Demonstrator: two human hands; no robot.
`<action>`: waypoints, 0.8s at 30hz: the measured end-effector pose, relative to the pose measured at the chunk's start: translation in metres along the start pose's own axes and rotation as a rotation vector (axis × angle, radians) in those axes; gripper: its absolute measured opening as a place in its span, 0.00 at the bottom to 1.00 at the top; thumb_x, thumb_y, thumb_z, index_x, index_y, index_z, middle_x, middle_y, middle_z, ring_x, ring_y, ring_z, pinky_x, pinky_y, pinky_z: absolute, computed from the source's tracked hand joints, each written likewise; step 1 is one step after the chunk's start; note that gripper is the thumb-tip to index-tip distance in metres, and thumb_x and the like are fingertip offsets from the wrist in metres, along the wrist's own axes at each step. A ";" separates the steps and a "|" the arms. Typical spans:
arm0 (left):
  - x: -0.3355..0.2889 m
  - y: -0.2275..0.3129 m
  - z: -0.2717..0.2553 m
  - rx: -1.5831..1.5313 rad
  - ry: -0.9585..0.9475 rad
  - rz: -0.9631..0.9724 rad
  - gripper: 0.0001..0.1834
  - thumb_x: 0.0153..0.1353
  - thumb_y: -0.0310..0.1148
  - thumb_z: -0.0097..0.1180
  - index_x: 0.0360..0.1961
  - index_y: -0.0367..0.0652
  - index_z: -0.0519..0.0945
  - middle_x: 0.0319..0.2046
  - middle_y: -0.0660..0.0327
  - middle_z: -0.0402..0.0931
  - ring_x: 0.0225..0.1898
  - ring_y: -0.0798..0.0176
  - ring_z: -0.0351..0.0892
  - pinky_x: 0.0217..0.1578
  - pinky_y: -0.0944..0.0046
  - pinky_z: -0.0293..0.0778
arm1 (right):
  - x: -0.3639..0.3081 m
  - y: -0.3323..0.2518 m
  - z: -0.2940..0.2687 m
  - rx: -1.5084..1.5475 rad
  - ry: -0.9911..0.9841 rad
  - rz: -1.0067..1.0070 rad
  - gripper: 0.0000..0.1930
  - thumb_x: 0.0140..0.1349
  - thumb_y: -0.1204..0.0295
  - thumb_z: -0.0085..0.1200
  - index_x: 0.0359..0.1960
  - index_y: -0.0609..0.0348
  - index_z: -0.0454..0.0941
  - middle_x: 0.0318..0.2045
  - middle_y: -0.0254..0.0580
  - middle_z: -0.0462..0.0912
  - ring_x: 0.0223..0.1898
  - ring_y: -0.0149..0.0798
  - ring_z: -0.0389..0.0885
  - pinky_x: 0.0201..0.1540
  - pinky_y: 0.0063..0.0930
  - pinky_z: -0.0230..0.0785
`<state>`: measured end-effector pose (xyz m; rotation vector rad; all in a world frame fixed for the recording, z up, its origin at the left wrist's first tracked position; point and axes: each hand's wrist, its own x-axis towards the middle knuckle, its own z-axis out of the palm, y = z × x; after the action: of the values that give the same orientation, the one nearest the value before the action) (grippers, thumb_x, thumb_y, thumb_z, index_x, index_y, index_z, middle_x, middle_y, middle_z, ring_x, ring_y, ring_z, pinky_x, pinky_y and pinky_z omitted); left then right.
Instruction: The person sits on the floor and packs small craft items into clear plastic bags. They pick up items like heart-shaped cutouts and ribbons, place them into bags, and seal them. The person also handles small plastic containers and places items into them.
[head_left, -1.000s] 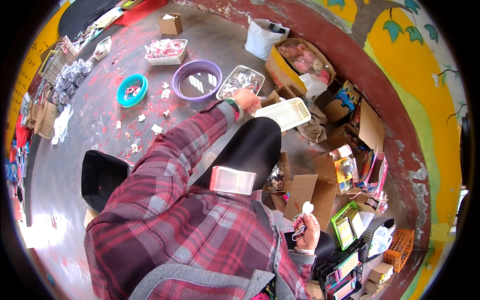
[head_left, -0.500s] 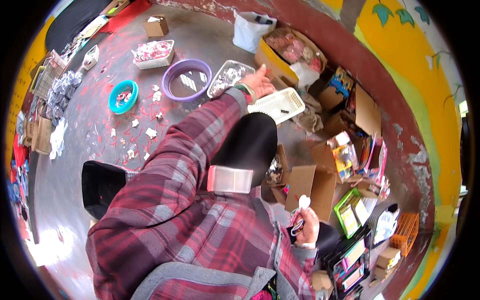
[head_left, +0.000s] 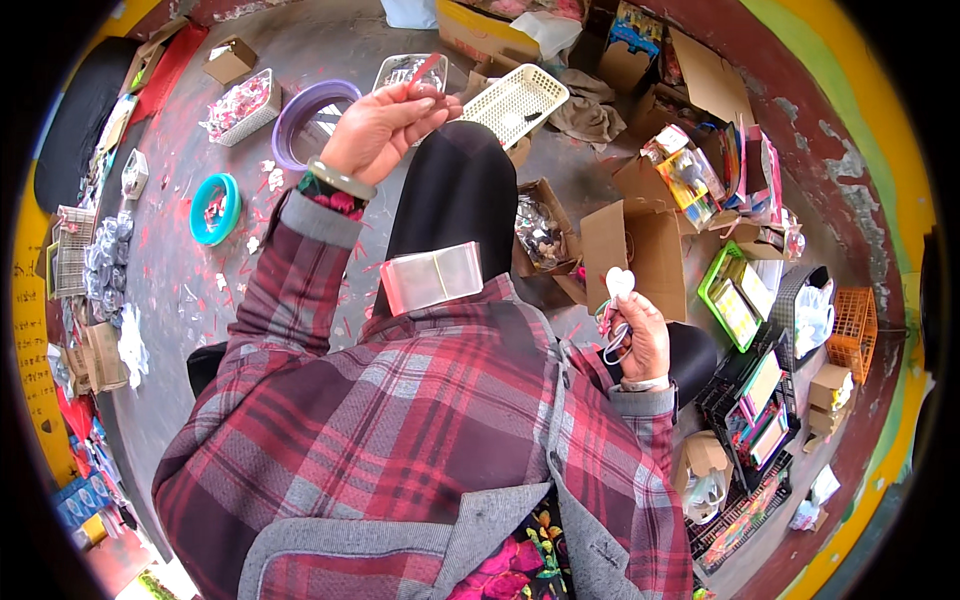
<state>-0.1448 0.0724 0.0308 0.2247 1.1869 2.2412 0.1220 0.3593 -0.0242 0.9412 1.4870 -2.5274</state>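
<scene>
My left hand (head_left: 390, 125) is raised beside my left knee, thumb and fingers pinching a narrow red strip (head_left: 428, 68). Lower and to the right, my right hand (head_left: 641, 340) is closed on a white heart-shaped piece (head_left: 620, 283) with pale cords hanging in a loop; some pink and green bits show by its fingers. A stack of clear plastic bags (head_left: 440, 276) with a red edge lies on my lap, a thin band across it. Just beyond my left hand stand a clear tray (head_left: 385, 72) of small items and a cream plastic basket (head_left: 545, 90) with a small dark piece in it.
A purple basin (head_left: 285, 135), a turquoise bowl (head_left: 232, 213) and a white basket (head_left: 268, 100) stand on the floor at left, among red and white scraps. To the right are an open cardboard box (head_left: 655, 240), a green tray (head_left: 712, 285) and an orange crate (head_left: 853, 325).
My left hand has drawn back from the trays and now holds the red strip. My right hand still grips the heart-shaped piece, raised somewhat. The whole view has shifted.
</scene>
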 end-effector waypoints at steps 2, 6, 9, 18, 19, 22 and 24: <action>-0.011 -0.004 0.005 -0.042 0.024 0.004 0.10 0.60 0.20 0.44 0.43 0.30 0.72 0.41 0.48 0.74 0.44 0.55 0.76 0.45 0.68 0.75 | 0.002 0.001 -0.007 0.014 -0.031 -0.004 0.08 0.59 0.69 0.52 0.28 0.61 0.73 0.19 0.36 0.76 0.15 0.22 0.69 0.14 0.11 0.54; -0.032 -0.013 0.023 -0.076 0.080 0.015 0.09 0.60 0.22 0.46 0.41 0.33 0.74 0.39 0.50 0.76 0.40 0.61 0.78 0.41 0.71 0.76 | -0.001 -0.001 -0.009 0.028 -0.048 -0.006 0.08 0.59 0.69 0.52 0.28 0.61 0.73 0.20 0.37 0.76 0.17 0.24 0.72 0.15 0.11 0.56; -0.040 -0.017 0.030 -0.065 0.121 -0.001 0.10 0.60 0.23 0.47 0.42 0.32 0.74 0.39 0.50 0.76 0.39 0.61 0.78 0.41 0.70 0.75 | -0.004 -0.002 -0.008 0.047 -0.055 -0.001 0.07 0.58 0.71 0.53 0.29 0.62 0.73 0.21 0.39 0.76 0.19 0.27 0.73 0.17 0.13 0.59; -0.049 -0.024 0.065 -0.034 0.099 -0.117 0.10 0.60 0.27 0.50 0.41 0.34 0.75 0.37 0.53 0.77 0.39 0.60 0.78 0.34 0.70 0.78 | -0.009 -0.007 -0.005 0.028 -0.064 -0.096 0.05 0.59 0.74 0.50 0.35 0.62 0.74 0.21 0.36 0.77 0.12 0.17 0.61 0.14 0.10 0.49; -0.049 -0.027 0.071 -0.036 0.101 -0.145 0.10 0.60 0.27 0.50 0.41 0.35 0.75 0.37 0.53 0.77 0.39 0.59 0.78 0.34 0.70 0.78 | -0.010 -0.008 -0.005 0.035 -0.064 -0.120 0.05 0.59 0.74 0.50 0.35 0.62 0.74 0.21 0.37 0.77 0.12 0.17 0.60 0.14 0.10 0.49; -0.049 -0.040 0.090 -0.078 0.027 -0.190 0.11 0.61 0.27 0.48 0.42 0.32 0.73 0.38 0.50 0.76 0.42 0.55 0.78 0.38 0.66 0.78 | -0.014 -0.014 -0.002 0.052 -0.084 -0.178 0.06 0.59 0.74 0.50 0.36 0.63 0.74 0.22 0.37 0.78 0.12 0.17 0.59 0.14 0.10 0.48; -0.049 -0.051 0.101 -0.090 0.009 -0.217 0.12 0.61 0.28 0.47 0.43 0.30 0.72 0.38 0.47 0.76 0.42 0.53 0.77 0.41 0.62 0.77 | -0.014 -0.012 -0.006 0.047 -0.100 -0.215 0.07 0.61 0.74 0.47 0.37 0.66 0.73 0.26 0.49 0.79 0.12 0.21 0.63 0.15 0.11 0.51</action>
<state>-0.0432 0.1375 0.0555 0.0474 1.0578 2.1009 0.1324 0.3669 -0.0093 0.6821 1.5829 -2.7224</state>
